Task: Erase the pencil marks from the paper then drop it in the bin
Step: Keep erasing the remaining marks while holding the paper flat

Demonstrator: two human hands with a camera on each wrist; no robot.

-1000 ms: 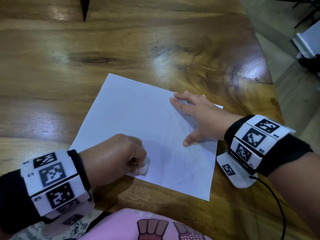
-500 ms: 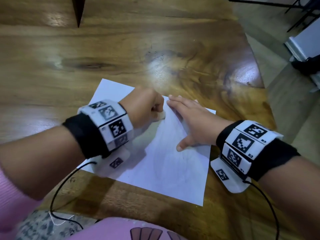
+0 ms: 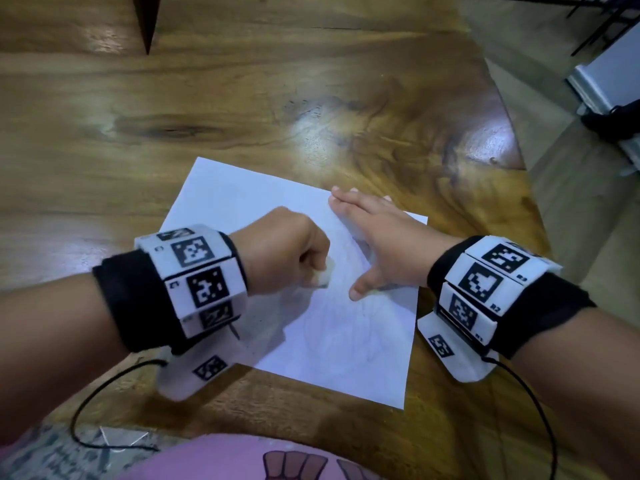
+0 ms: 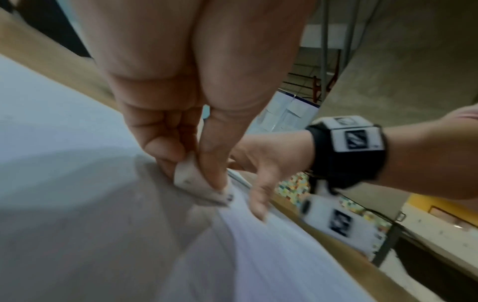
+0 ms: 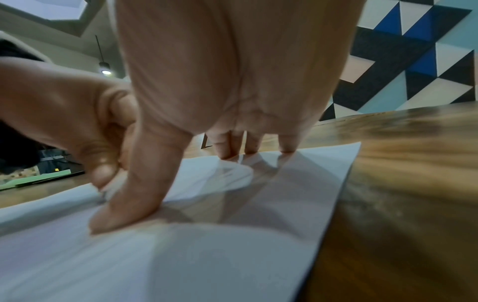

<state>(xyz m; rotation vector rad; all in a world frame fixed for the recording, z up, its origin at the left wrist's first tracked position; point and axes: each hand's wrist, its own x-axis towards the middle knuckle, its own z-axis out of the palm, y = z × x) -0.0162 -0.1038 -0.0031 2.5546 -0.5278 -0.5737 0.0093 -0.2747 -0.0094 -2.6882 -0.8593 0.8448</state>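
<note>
A white sheet of paper (image 3: 349,344) with faint pencil lines lies on the wooden table (image 3: 242,109). My left hand (image 3: 287,251) pinches a small white eraser (image 3: 323,277) and presses its tip onto the middle of the sheet. The left wrist view shows the eraser (image 4: 199,183) between thumb and fingers, its end smudged grey, against the paper (image 4: 258,255). My right hand (image 3: 377,237) lies flat on the sheet's right part, fingers straight and thumb spread. In the right wrist view its fingertips (image 5: 227,151) and thumb press the paper (image 5: 181,255). No bin is in view.
The table's right edge (image 3: 512,140) curves away close to the sheet, with floor beyond. A dark pointed shape (image 3: 147,19) stands at the table's far side. Black cables hang from both wristbands near the front edge (image 3: 104,441).
My left hand with the eraser went from the sheet's near-left edge up to its far edge, then came back to the middle beside my right thumb. The right hand has stayed pressing on the paper.
</note>
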